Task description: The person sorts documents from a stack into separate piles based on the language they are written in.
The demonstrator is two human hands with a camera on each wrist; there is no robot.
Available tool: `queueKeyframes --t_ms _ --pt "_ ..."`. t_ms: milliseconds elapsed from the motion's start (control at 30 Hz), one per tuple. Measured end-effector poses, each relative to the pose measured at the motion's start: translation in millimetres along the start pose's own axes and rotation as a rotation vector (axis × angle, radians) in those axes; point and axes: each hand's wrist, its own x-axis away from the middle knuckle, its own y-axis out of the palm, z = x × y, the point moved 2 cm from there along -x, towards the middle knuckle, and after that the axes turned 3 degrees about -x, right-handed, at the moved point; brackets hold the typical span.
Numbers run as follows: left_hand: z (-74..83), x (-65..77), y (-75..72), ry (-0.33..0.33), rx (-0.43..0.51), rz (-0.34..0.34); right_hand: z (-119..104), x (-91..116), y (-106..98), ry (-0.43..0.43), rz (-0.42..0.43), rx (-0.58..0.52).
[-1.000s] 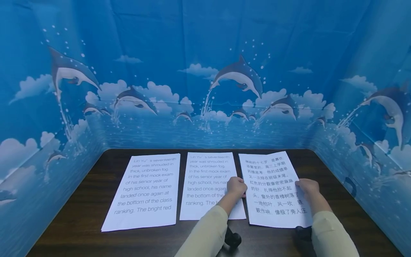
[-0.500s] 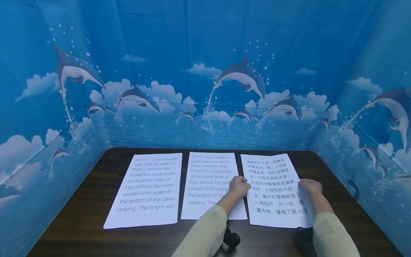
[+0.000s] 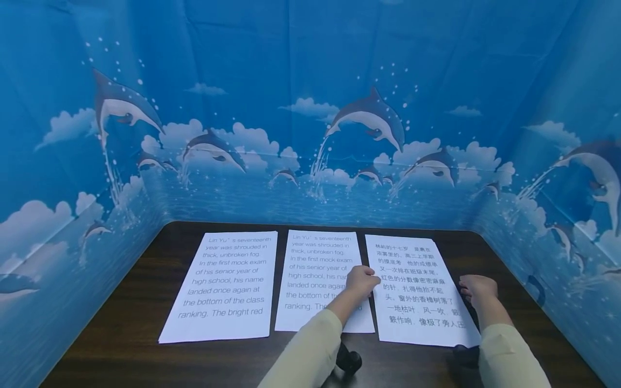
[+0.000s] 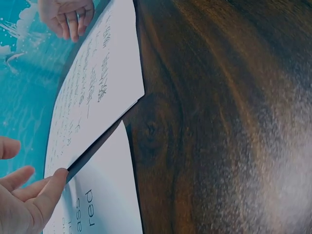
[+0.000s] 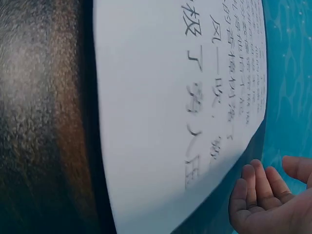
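A sheet of white paper with Chinese print (image 3: 412,337) lies at the right of the row on the table. At its left edge is my left hand (image 3: 361,284), also over the middle sheet with English print (image 3: 301,320). In the left wrist view a fingertip (image 4: 60,174) meets the edge of the Chinese sheet while the thumb stands apart. My right hand (image 3: 480,291) is just off that sheet's right edge. The right wrist view shows its fingers (image 5: 263,187) loosely bent, with a gap between them and the paper.
A third sheet with English print (image 3: 213,328) lies at the left of the row. The dark wooden table (image 3: 121,355) meets a blue dolphin-print curtain (image 3: 267,199) at the back and both sides. Black round-ended objects (image 3: 350,362) show under the forearms.
My right hand has let go of the Chinese sheet's right edge and moved a little right. The sheet's raised far right corner has flattened. The left hand stays by the left edge.
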Motion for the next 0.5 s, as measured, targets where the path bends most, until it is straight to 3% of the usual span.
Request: queueKeyframes --t_ms 233,500 --pt "-0.8 -5.1 -9.0 0.007 -0.002 0.006 -4.8 -1.1 -2.8 -0.014 0.018 0.011" --pt "-2.8 -14.8 -29.0 0.005 -0.005 0.021 -29.5 20.1 -4.3 -0.019 -0.08 -0.024"
